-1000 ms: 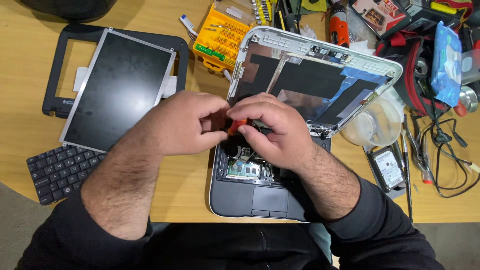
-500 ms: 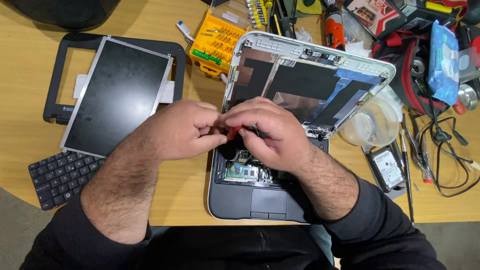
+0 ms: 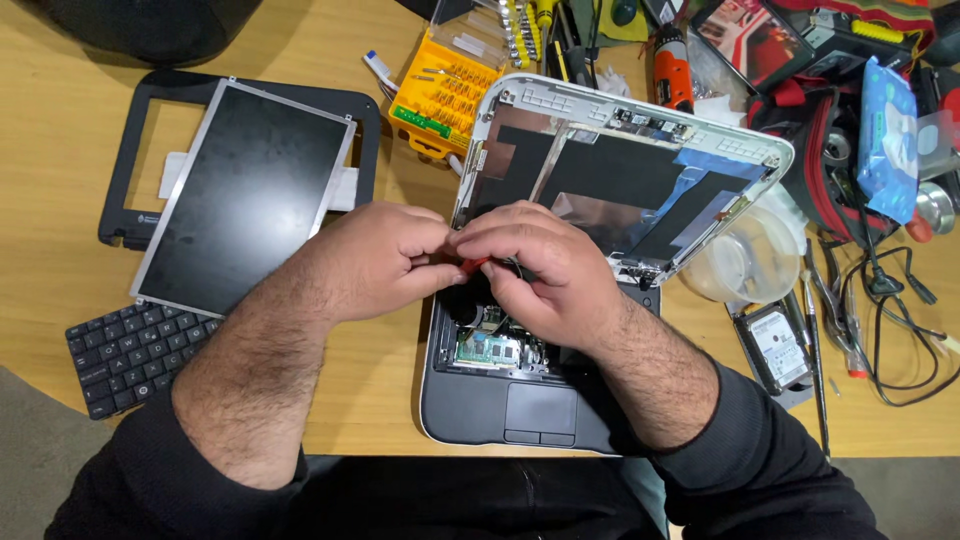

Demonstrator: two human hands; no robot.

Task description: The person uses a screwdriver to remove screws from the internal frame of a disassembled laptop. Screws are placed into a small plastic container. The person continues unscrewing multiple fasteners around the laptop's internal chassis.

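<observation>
A small grey laptop base point(image 3: 500, 405) lies open in front of me, its insides and a green circuit board point(image 3: 490, 350) showing. Its white lid shell point(image 3: 620, 170) leans back with the screen removed. My left hand point(image 3: 375, 260) and my right hand point(image 3: 545, 270) meet over the top left of the base. Between the fingers of both shows the red handle of a small tool point(image 3: 473, 265); its tip is hidden. Which hand carries its weight is unclear; both touch it.
The removed screen panel point(image 3: 245, 195) lies on its black bezel point(image 3: 130, 150) at left, above a loose black keyboard point(image 3: 125, 350). A yellow bit case point(image 3: 445, 95) stands behind. At right are a clear plastic cup point(image 3: 745, 260), a hard drive point(image 3: 780, 345), cables point(image 3: 890, 300) and a red tool bag point(image 3: 820, 150).
Both hands stay together over the laptop base with only small finger shifts; the red tool is more hidden now. The view itself has shifted slightly.
</observation>
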